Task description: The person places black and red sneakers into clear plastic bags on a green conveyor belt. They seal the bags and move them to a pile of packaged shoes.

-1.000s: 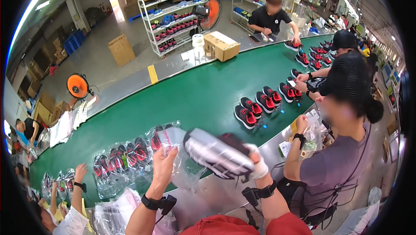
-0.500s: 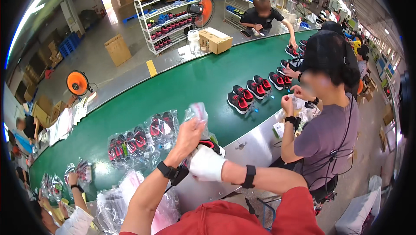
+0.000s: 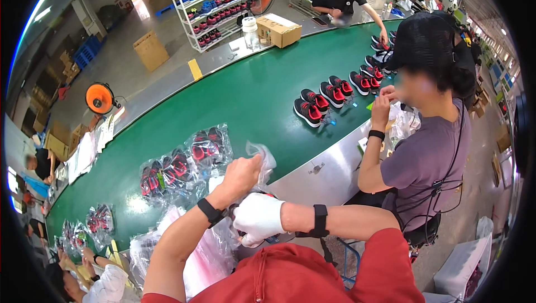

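Note:
My left hand, bare with a black wristband, is closed on the top of a clear plastic bag above the near edge of the green belt. Just below it, close to my body, my right hand wears a white glove. Its fingers are wrapped round a dark shoe, which the glove and forearm mostly hide. Left of my hands, several bagged black-and-red shoes lie on the belt. A stack of clear and pinkish plastic bags lies beneath my left forearm.
Unbagged black-and-red shoes stand in pairs along the green belt. A co-worker sits close on my right; another person reaches across from the far side. At lower left someone handles bagged shoes. A cardboard box sits on the far ledge.
My right hand has moved down and slightly left toward my body, and the shoe's red-lined opening is now hidden. The left hand still grips the bag, a little lower.

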